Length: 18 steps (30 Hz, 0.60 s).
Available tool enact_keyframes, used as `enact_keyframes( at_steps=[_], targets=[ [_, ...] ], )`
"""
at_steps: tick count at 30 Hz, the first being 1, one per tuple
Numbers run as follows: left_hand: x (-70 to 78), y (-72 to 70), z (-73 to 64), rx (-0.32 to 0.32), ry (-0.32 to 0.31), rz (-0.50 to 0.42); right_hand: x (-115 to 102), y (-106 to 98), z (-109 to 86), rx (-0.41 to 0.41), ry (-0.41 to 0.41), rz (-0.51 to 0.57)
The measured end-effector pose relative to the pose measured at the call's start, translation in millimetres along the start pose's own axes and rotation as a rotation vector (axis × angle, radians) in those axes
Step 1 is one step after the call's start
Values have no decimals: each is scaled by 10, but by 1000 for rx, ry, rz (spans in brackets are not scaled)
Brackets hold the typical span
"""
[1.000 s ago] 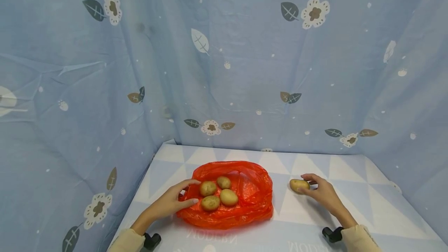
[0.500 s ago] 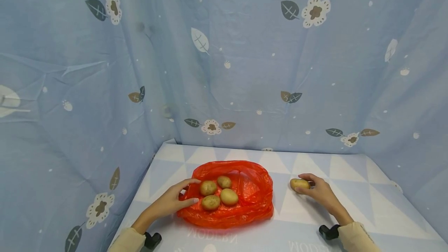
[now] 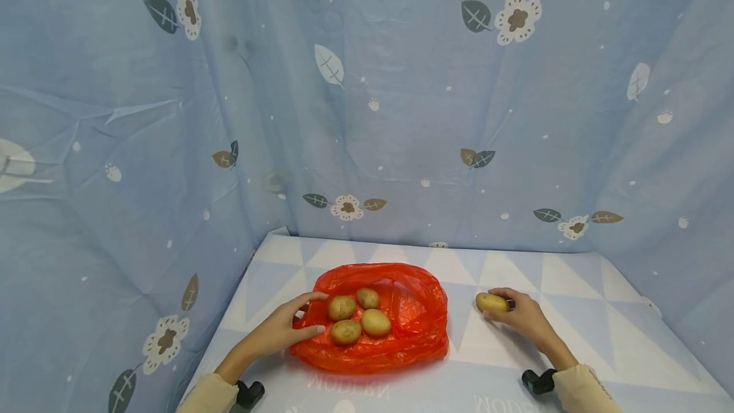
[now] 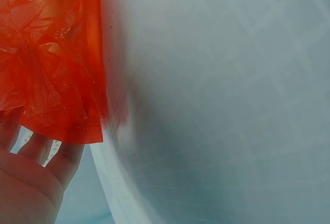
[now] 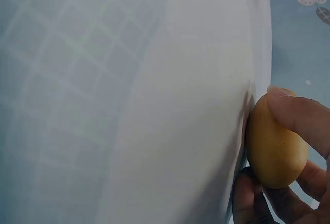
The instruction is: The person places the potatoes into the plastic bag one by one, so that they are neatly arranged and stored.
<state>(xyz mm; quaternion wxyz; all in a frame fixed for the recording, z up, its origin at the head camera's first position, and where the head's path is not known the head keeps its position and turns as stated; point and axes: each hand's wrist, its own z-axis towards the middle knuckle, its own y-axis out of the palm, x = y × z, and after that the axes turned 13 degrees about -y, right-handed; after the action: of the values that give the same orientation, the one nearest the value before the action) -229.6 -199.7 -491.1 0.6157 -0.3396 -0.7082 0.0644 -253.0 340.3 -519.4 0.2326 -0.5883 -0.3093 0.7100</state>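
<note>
A red plastic bag (image 3: 415, 311), its mouth spread wide, lies on the table with several potatoes (image 3: 375, 323) inside, grouped toward its left half. My left hand (image 3: 282, 329) grips the bag's left side, thumb and index finger reaching over its edge. The left wrist view has the fingers (image 4: 37, 149) running behind the red film (image 4: 51, 80), which hides their tips. Off to the right of the bag, my right hand (image 3: 524, 314) pinches a single potato (image 3: 490, 303). In the right wrist view the thumb lies across this potato (image 5: 276, 141) and the other fingers curl around its far side.
The table is covered by a white and pale blue cloth with triangles (image 3: 562, 317). Blue curtains (image 3: 401, 113) with flower and leaf prints stand behind it and along both sides. A black wrist device (image 3: 538, 382) sits beside the right sleeve, another (image 3: 250, 394) beside the left.
My right hand has shifted slightly left, its fingers farther over the lone potato. The left hand, the bag and the potatoes in it stay in place.
</note>
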Motion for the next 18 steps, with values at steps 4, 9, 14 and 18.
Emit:
enact_keyframes(
  at_steps=[4,9,14,18],
  targets=[
    [-22,3,9,6,-2,18,1,5,-3,2,-15,-37],
    [-41,-1,8,13,-7,37,6,19,-5,15,-17,-67],
    [-49,-8,7,19,-8,45,1,32,-6,38,-23,-97],
    [-49,1,12,17,-16,35,-2,15,-10,66,-52,-107]
  ],
)
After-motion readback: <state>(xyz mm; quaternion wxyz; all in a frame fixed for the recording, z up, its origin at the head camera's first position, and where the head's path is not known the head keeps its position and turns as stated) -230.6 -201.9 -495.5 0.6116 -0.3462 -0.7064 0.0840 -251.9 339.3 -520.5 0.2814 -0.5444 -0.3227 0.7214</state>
